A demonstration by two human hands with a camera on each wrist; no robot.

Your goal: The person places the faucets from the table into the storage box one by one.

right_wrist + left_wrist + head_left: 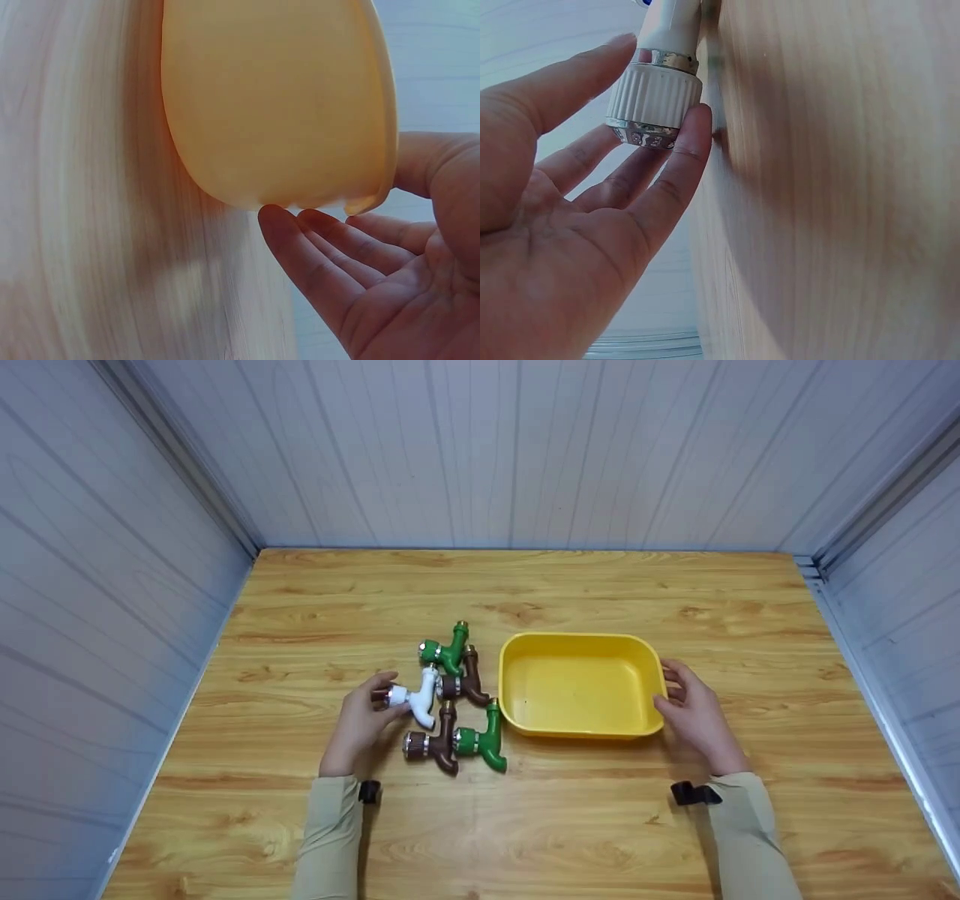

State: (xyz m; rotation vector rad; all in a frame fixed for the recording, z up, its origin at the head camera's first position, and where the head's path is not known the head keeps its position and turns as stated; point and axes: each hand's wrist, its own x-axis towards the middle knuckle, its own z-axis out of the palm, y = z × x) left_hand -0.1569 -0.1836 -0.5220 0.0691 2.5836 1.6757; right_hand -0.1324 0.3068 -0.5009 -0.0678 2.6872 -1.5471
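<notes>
At the left of the group, a white plastic tap (422,699) lies with its ribbed knob (654,96) toward my left hand (365,725). The left thumb and fingers hold this knob from opposite sides. Around it lie a green tap (451,652) at the back, a brown tap (471,684) to the right, another brown tap (444,744) in front and a second green tap (491,742) beside that one. My right hand (696,712) grips the right end of a yellow plastic basin (574,733). Its fingertips (279,219) touch the outer wall, and its thumb reaches over the rim.
The wood-patterned table (480,825) extends around the taps and basin. Pale panelled walls (480,457) enclose it at the back and both sides. A black strap piece (694,793) sits at the right wrist, and another black piece (369,791) at the left.
</notes>
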